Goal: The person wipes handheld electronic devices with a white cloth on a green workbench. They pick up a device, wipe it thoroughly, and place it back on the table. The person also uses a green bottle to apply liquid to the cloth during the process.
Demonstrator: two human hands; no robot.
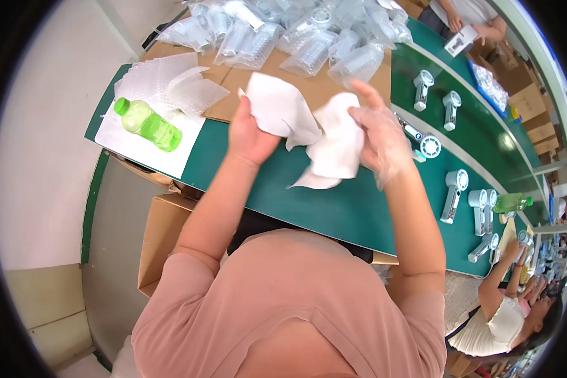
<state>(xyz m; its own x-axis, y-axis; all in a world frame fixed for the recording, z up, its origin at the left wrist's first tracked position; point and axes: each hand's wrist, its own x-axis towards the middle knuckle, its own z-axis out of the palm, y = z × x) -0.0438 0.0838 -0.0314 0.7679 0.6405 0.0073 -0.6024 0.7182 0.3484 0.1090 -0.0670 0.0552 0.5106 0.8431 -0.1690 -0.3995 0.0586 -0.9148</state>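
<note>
My left hand [246, 135] is closed on one end of a white cloth-like sheet [282, 104], thumb on top. In a clear plastic glove, my right hand [384, 142] grips the creased white part [337, 135] of the sheeting, with its index finger stretched out. The two white parts meet between my hands; whether they are one sheet or two I cannot tell. Both hands are over the green table [296, 195], by the edge of a cardboard sheet [223, 104]. Closest to my right hand lies a white handheld fan [429, 146].
Fans in bubble bags [309, 53] pile up at the back. Flat bubble bags [151, 82] and a green bottle [150, 126] lie left. More handheld fans [455, 195] lie right. One co-worker [501, 321] sits at right; another's hands hold a box [461, 41] beyond the table.
</note>
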